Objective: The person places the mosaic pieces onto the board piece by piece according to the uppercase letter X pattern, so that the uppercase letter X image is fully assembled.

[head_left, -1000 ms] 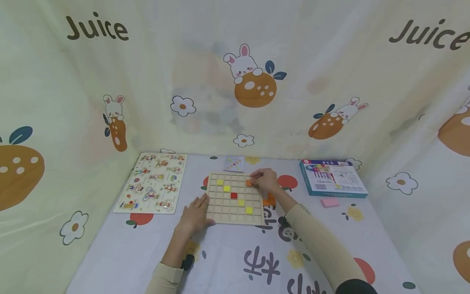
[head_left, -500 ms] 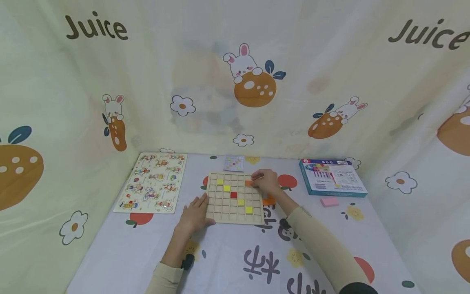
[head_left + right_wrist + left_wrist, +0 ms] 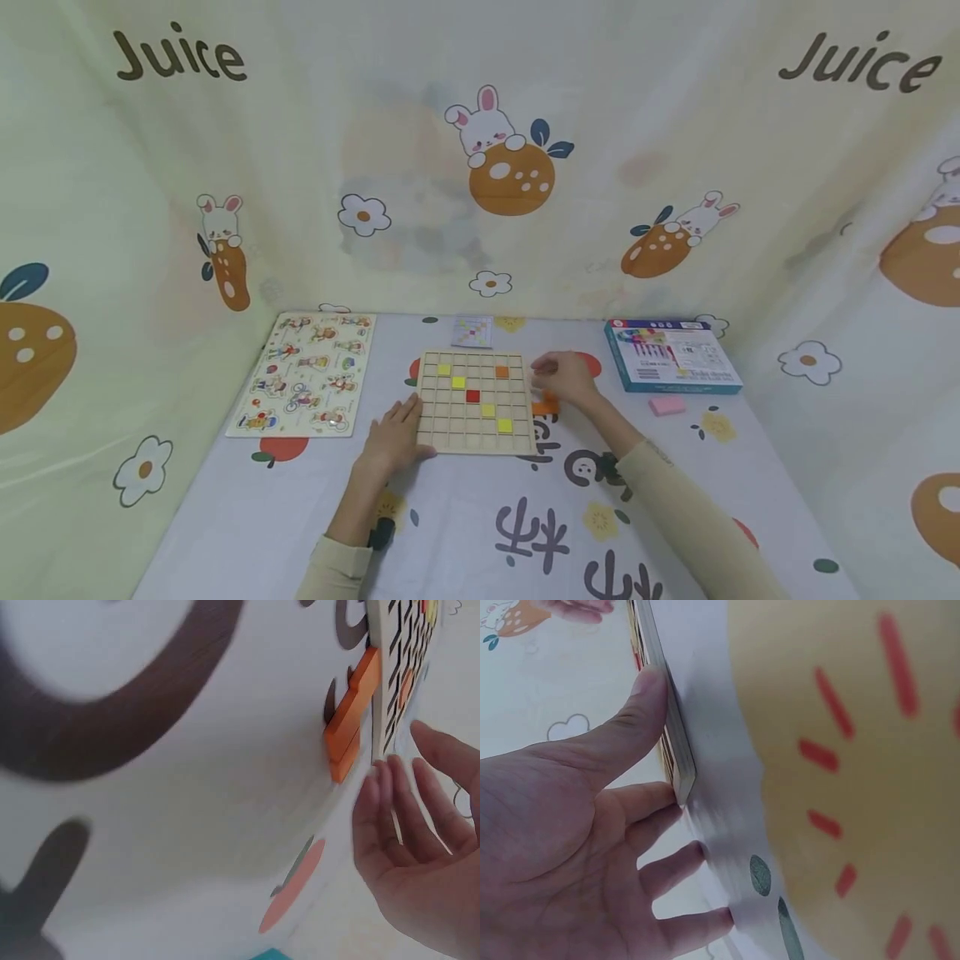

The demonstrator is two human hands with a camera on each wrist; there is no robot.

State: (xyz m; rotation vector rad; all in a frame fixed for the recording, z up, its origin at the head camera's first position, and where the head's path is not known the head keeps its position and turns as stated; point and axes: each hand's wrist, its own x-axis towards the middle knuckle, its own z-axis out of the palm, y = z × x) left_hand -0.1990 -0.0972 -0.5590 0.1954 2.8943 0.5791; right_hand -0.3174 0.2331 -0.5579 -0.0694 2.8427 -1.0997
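Note:
A wooden grid board (image 3: pixel 442 433) lies on the table. Four corners bound small square cells, with yellow tiles (image 3: pixel 458 383) and a red tile (image 3: pixel 472 397) in a diagonal line. One orange tile (image 3: pixel 502 372) sits in a cell near the upper right. My left hand (image 3: pixel 392 435) rests at the board's lower left corner, thumb along the near edge, fingers fairly straight at the left side. My right hand (image 3: pixel 566 379) hovers just right of the board, its fingers loosely bent and holding nothing. Below it, several orange tiles (image 3: pixel 349 724) lie against the board's right edge.
A small pattern card (image 3: pixel 472 332) lies behind the board. To the left is a picture puzzle board (image 3: pixel 303 375). At the back right stands a flat box (image 3: pixel 671 358), with a pink block (image 3: pixel 667 406) in front of it. A printed curtain rises behind the table.
My right hand has let go of the orange tile in the upper right cell and drawn back to the right, off the board. The left hand keeps its place. The head view has shifted slightly.

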